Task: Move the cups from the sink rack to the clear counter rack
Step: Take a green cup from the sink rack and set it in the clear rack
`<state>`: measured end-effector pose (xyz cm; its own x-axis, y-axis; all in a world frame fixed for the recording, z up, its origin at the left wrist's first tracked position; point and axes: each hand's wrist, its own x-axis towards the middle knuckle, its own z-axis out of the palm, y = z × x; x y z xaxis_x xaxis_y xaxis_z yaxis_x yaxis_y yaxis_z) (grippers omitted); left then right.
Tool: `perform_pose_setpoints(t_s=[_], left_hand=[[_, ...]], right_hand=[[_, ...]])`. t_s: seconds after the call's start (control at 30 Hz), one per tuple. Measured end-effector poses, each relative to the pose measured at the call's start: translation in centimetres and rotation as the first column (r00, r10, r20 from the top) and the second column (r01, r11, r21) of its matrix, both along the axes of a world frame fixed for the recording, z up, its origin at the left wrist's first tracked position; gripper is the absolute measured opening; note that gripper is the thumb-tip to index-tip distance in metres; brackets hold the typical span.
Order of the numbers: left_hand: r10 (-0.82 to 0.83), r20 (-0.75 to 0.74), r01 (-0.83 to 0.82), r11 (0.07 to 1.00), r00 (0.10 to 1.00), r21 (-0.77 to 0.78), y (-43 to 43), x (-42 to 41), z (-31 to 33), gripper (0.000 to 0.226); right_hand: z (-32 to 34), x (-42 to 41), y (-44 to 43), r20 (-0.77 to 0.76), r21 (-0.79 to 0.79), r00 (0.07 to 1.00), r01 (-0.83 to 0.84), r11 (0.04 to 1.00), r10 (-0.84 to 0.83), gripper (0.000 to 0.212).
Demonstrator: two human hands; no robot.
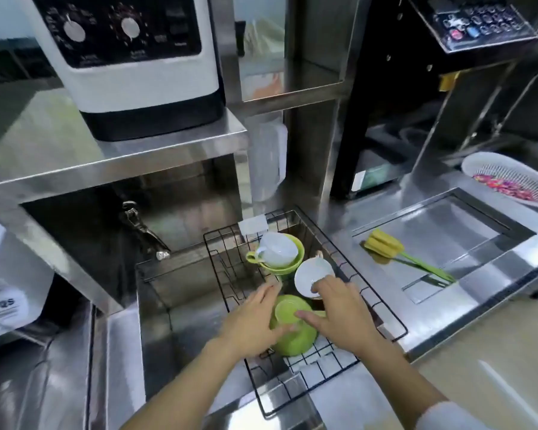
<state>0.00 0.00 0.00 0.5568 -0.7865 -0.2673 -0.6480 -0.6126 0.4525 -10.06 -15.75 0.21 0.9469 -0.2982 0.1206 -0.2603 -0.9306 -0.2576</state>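
Note:
A black wire sink rack (382, 308) spans the sink. A green cup (292, 339) stands upside down at its near end. My left hand (255, 318) lies against that cup's left side, with the thumb across its wall. My right hand (342, 308) is spread over the cup's right side. Its thumb rests on the upturned base and its fingertips touch the rim of a white cup (311, 271) lying on its side. At the back, another white cup (277, 249) sits inside a second green cup (292, 266). No clear counter rack is in view.
A faucet (143, 231) juts over the sink (180, 299) to the left of the rack. On the steel counter to the right lie a yellow-green bottle brush (385, 245) and a white colander (510, 181). A white appliance (131, 63) stands on the shelf above.

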Motion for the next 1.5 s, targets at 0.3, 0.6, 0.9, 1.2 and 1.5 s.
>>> perform_pose_setpoints(t_s=[0.3,0.6,0.9,1.2,1.5], left_hand=[[-0.089,0.047,0.078,0.977,0.995,0.2,-1.8,-0.8,-1.6,0.116],[-0.031,-0.024,0.037,0.952,0.999,0.303,-3.3,-1.0,-2.9,0.116],[0.055,-0.04,-0.051,0.995,0.998,0.09,-2.1,-1.3,-0.7,0.108],[0.213,0.187,-0.194,0.975,0.959,-0.113,4.6,0.9,9.5,0.108],[0.332,0.458,-0.248,0.94,0.824,-0.234,18.1,1.7,19.3,0.109]], right_hand=[[-1.5,-0.3,-0.8,-0.404,0.094,0.913,-0.018,0.995,0.055,0.066],[-2.0,0.5,-1.0,-0.508,0.3,0.857,0.082,0.95,0.087,0.043],[-0.9,0.6,-2.0,-0.352,0.373,0.928,0.014,0.928,0.127,0.029],[8.5,4.4,1.9,-0.03,0.436,0.965,-0.22,0.873,0.259,0.031],[18.4,7.7,14.1,0.252,0.395,0.863,-0.504,0.768,0.437,0.045]])
